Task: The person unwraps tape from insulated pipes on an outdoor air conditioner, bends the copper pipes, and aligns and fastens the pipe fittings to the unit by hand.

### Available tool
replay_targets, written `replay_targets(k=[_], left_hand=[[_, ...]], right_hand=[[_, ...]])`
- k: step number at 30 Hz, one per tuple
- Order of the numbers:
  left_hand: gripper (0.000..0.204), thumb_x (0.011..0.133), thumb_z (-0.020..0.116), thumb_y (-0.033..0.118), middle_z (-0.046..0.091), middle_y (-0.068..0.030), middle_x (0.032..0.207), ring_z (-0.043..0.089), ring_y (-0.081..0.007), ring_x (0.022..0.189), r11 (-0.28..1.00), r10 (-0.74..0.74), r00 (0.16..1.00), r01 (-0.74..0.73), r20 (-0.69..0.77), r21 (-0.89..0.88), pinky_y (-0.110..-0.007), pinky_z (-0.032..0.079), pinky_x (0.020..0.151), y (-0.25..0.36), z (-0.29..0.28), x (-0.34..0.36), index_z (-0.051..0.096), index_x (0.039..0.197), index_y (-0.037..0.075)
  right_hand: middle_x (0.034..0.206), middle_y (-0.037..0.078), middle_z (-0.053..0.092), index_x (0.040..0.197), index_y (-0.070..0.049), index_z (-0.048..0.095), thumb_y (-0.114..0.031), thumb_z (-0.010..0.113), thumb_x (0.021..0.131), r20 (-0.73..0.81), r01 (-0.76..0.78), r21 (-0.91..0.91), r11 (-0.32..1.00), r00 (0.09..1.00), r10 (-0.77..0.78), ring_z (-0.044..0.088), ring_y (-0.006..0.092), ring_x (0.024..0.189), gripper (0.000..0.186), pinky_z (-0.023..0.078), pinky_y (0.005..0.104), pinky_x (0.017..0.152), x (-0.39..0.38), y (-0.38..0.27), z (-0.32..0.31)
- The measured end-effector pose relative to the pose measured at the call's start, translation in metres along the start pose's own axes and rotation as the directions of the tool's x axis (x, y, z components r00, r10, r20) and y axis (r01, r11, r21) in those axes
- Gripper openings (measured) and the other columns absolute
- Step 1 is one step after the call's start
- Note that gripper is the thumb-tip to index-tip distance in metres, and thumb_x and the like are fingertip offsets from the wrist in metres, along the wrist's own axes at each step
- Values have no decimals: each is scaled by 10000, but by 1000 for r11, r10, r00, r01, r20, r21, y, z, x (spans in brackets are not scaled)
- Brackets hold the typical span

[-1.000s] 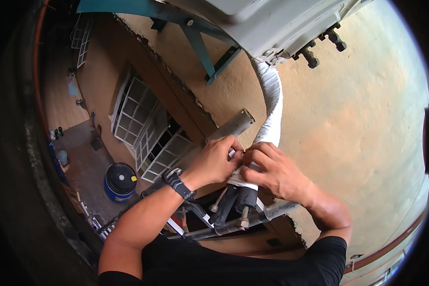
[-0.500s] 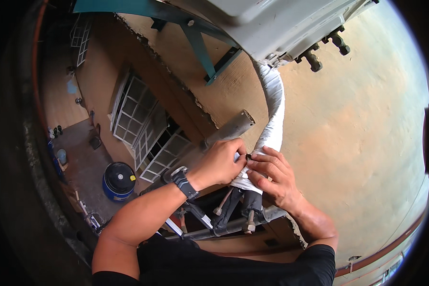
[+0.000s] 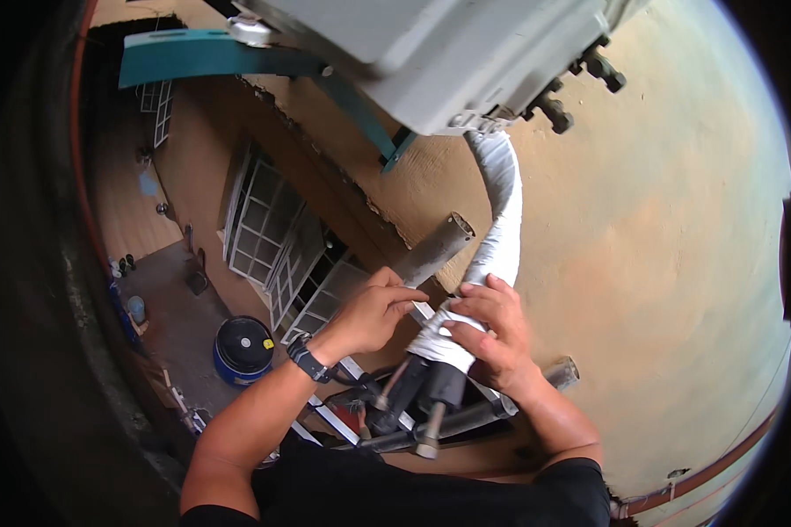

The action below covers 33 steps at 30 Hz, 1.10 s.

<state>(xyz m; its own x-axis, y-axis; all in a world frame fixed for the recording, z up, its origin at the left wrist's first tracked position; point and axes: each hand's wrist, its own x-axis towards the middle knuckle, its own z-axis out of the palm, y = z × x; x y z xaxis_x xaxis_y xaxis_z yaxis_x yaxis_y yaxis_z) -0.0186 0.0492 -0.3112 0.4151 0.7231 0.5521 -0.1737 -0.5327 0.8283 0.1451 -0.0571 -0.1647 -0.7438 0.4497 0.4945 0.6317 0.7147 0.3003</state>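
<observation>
Wrap [image 3: 499, 250]: white, wound round a bundle hanging in a curve from the lower edge of the unit [image 3: 466, 66] to between the two grips, in front of the tan wall [image 3: 642, 263]. Right grip [image 3: 501, 338]: clamped on the wrap near its lower end, fingers bent across the white turns. Left grip [image 3: 369, 316]: thumb and forefinger tips together, just left of the wrap; cannot tell whether anything thin is pinched there. Dark sleeves [image 3: 444, 384] protrude below the wrap; a metal fitting [image 3: 428, 446] ends one pipe, slightly blurred. Grey pipe [image 3: 438, 248]: tilted, its end near the wrap. Watch [image 3: 306, 356] on the left wrist. Teal bracket [image 3: 220, 57] at upper left, beside the unit. Drum [image 3: 243, 344]: blue, black lid, upright on the floor [image 3: 176, 299] well below.
</observation>
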Motion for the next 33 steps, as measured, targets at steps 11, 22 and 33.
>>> replay_targets(k=[11, 22, 33], left_hand=[[957, 928, 726, 331, 390, -334, 1499, 459, -483, 1376, 936, -145, 860, -41, 490, 349, -424, 387, 1166, 165, -53, -9, 204, 1566, -154], [1040, 852, 712, 215, 425, -210, 1496, 678, -298, 1122, 842, -388, 850, 484, 356, -238, -444, 596, 908, 131, -23, -1, 89, 1669, 53], [961, 862, 832, 241, 567, -155, 1242, 625, -227, 1059, 944, -261, 959, 231, 107, 237, -391, 524, 897, 112, -6, -6, 236, 1568, -22]], right_hand=[[1544, 144, 386, 1585, -47, 290, -196, 975, 718, -14, 60, 998, -21, 531, 847, 440, 292, 1417, 1115, 364, 459, 1182, -21, -44, 86], [906, 56, 676, 923, -31, 635, -141, 658, 1022, 245, 242, 802, -547, 701, 669, 606, 110, 845, 150, 484, 287, 794, -78, -30, 103], [1187, 130, 658, 1074, 21, 671, -139, 621, 1046, 11, 218, 954, -207, 663, 748, 641, 173, 1069, 170, 510, 340, 951, -68, -14, 45]])
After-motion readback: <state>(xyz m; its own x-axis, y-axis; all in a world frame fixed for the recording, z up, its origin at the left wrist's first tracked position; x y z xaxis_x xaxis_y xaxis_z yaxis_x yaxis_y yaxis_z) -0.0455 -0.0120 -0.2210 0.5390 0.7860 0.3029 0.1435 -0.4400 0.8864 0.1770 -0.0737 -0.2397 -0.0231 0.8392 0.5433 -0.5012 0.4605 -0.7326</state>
